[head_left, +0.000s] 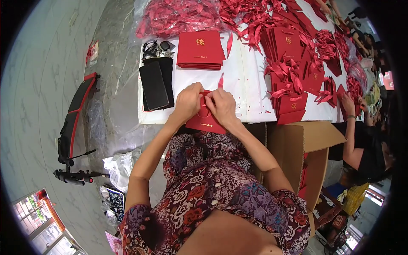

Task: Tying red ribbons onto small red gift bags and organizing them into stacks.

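Close in front of my body, both hands grip the upper end of a red paper bag (pixel 207 124) with gold print. My left hand (pixel 187 102) is closed on its left edge, thumb and fingers pinched together. My right hand (pixel 222 105) pinches at the top right, its fingertips close to the left hand's. A short red ribbon (pixel 221 80) sticks up beyond the right hand's fingers; whether it is fixed to the bag, I cannot tell. Just past my hands lies a neat stack of red bags (pixel 200 49).
To the left, a black phone (pixel 154 85) lies on a dark pouch near some keys (pixel 155 49). A plastic sack of red ribbons (pixel 178 19) stands at the back. Ribboned red bags (pixel 293 80) cover the right side. An open cardboard box (pixel 293 146) adjoins my right arm; a co-worker's hands (pixel 349 106) are beyond.
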`<state>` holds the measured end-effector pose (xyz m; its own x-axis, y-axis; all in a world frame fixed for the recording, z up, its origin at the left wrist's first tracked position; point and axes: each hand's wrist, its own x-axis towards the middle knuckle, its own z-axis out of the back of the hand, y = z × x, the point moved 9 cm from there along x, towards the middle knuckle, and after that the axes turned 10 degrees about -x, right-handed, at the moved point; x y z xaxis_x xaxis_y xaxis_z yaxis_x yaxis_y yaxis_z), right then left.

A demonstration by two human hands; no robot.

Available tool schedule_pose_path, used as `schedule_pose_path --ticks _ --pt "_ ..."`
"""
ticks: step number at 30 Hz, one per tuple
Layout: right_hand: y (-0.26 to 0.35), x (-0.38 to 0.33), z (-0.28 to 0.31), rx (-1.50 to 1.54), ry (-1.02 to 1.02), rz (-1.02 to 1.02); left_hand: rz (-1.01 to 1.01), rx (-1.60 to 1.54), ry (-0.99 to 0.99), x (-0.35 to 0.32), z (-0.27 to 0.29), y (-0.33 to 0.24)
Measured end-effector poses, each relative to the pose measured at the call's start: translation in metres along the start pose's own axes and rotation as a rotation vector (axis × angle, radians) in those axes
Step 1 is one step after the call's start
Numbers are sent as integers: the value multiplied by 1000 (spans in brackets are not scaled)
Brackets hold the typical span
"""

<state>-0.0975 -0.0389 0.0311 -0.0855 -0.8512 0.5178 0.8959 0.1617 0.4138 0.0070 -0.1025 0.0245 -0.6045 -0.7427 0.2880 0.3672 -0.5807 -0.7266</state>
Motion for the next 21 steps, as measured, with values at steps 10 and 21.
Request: schedule_pose_path --ticks 10,21 --pt "-2 -6 7 39 -63 -78 214 -196 -66 -1 -1 10" --pt "6 1 15 212 -67 146 428 -664 116 -7 -24 54"
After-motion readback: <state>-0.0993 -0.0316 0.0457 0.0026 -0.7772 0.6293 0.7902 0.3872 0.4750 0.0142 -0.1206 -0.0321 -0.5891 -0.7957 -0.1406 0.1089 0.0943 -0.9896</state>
